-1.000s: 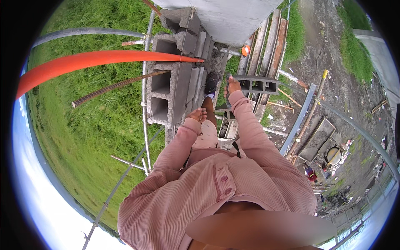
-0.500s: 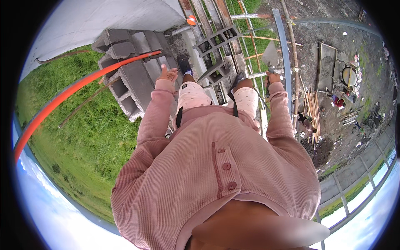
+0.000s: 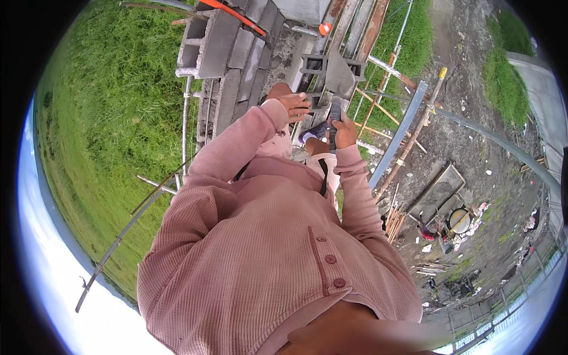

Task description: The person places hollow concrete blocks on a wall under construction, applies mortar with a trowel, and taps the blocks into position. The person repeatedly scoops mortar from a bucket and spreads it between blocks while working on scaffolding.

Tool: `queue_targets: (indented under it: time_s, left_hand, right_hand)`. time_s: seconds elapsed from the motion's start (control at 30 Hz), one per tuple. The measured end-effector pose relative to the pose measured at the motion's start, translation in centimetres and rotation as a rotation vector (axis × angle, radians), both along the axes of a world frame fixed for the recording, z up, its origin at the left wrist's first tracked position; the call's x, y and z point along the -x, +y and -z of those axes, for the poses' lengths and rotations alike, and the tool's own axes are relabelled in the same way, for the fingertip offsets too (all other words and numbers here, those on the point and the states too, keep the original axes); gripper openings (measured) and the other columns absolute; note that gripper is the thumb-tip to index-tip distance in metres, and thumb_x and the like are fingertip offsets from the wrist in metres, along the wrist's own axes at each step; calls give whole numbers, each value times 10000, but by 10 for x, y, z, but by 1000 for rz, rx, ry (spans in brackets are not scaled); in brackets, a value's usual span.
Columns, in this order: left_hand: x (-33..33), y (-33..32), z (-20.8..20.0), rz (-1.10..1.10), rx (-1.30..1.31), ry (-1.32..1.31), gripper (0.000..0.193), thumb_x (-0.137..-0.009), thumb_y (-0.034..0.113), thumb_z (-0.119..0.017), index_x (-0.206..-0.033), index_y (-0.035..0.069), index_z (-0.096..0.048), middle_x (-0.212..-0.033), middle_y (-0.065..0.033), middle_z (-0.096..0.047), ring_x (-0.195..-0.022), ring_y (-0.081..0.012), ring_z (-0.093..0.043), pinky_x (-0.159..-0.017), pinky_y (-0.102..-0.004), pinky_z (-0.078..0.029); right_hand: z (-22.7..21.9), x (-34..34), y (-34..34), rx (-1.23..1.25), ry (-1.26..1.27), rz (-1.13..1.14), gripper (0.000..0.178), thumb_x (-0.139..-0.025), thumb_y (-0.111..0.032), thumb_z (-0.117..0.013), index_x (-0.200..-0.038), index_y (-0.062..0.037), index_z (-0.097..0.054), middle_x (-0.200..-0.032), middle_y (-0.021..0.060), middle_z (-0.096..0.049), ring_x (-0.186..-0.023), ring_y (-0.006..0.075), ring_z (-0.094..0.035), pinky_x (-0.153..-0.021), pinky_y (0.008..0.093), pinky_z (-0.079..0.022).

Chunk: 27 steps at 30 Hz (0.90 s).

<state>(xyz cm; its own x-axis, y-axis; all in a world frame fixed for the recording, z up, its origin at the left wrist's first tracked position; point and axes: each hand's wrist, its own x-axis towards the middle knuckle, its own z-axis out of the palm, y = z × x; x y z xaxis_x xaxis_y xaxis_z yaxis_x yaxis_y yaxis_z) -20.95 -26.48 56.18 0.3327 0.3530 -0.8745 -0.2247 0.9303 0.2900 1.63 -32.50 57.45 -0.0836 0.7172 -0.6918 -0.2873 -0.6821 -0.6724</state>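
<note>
the right hand (image 3: 343,130) is closed around the dark handle of a masonry trowel (image 3: 340,73), its broad grey blade pointing away from the body. the blade passes in front of a hollow concrete block (image 3: 312,64); whether the two touch, i cannot tell. the left hand (image 3: 294,106) is held just beside the trowel handle, fingers loosely extended and slightly parted, with nothing visible in its grasp. left of the hands stands a wall of hollow concrete blocks (image 3: 220,44), with an orange pipe (image 3: 235,16) lying across its far end in view. long boards (image 3: 351,29) run beyond the trowel, and a grey metal bar (image 3: 400,134) slants to the right of the right hand.
</note>
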Motion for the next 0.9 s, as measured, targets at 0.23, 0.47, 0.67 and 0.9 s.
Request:
queue_targets:
  time_s: [0.23,0.47,0.67,0.9]
  left_hand:
    - [-37,-66,-6,-574,224,-49,249,-889,348,-671,-994,139,-585,-817,-52,-613,-637,-221,-575,-626,-412,-516]
    - [77,-125,58,-737,527,-3,176,-897,181,-602,-843,121,-445,-615,-38,-504,-475,-134,-472,-443,-305,-435]
    - [116,-164,89,-714,604,112,147,-903,184,-580,-865,90,-474,-615,-57,-508,-476,-145,-493,-442,-314,-459]
    - [121,-183,91,-742,609,135,122,-910,184,-566,-899,65,-542,-743,-70,-566,-668,-214,-656,-494,-377,-531]
  right_hand:
    - [-65,28,16,-759,-417,-942,435,-917,-233,-516,-1279,6,-538,-1021,173,-692,-925,232,-657,-872,349,-484]
    - [-39,-122,44,-40,-571,-645,397,-929,-318,-559,-1199,-39,-639,-1007,78,-701,-879,147,-649,-729,287,-490]
    - [-88,-253,17,245,-843,-402,309,-913,-290,-587,-1131,-85,-662,-968,42,-688,-777,116,-633,-582,249,-436]
    - [-1,-178,10,170,-802,-360,231,-907,-183,-607,-1020,4,-681,-773,69,-685,-544,98,-573,-460,197,-382]
